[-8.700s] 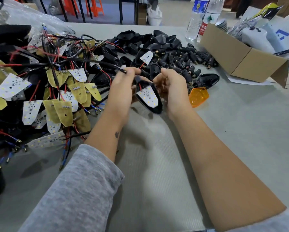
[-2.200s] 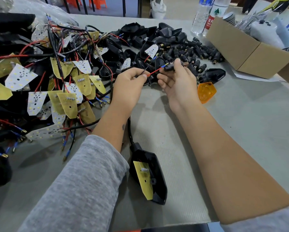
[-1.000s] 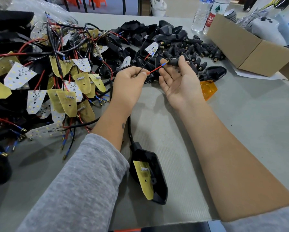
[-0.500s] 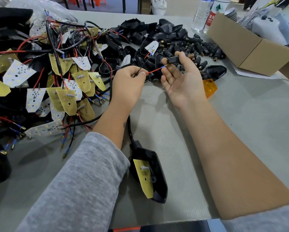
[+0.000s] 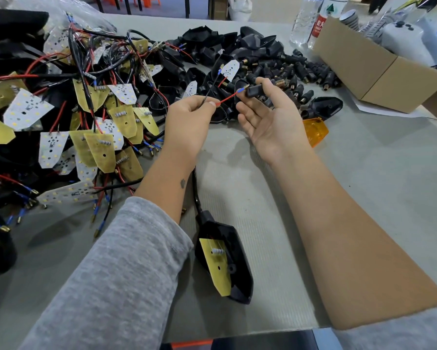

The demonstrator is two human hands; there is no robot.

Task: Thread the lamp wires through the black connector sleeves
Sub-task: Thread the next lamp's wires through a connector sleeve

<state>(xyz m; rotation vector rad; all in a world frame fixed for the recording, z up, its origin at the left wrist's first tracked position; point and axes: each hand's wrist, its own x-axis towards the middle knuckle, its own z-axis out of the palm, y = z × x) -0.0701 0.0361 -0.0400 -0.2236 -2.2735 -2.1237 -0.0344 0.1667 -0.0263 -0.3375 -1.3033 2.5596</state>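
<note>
My left hand (image 5: 189, 120) pinches a thin red wire (image 5: 227, 99) and a black wire (image 5: 210, 90) near their free ends. The red wire's blue-sleeved brass tip points at the mouth of a black connector sleeve (image 5: 255, 90), which my right hand (image 5: 269, 113) pinches between thumb and fingertips, palm up. The tip sits just at the sleeve's opening. A black cable (image 5: 195, 188) runs from under my left wrist down to a black lamp housing (image 5: 227, 258) with a yellow circuit board, lying on the table near me.
A tangle of wired LED boards (image 5: 86, 127) fills the left. Black housings (image 5: 227, 44) and several loose connector sleeves (image 5: 308, 74) lie behind my hands. An orange lens (image 5: 314, 131) lies to the right, a cardboard box (image 5: 379, 72) and two bottles (image 5: 311, 18) at the back right.
The lamp housing went from my hands down onto the table. My left hand took the wire ends, my right picked up a connector sleeve and brought its mouth to the red wire's tip.
</note>
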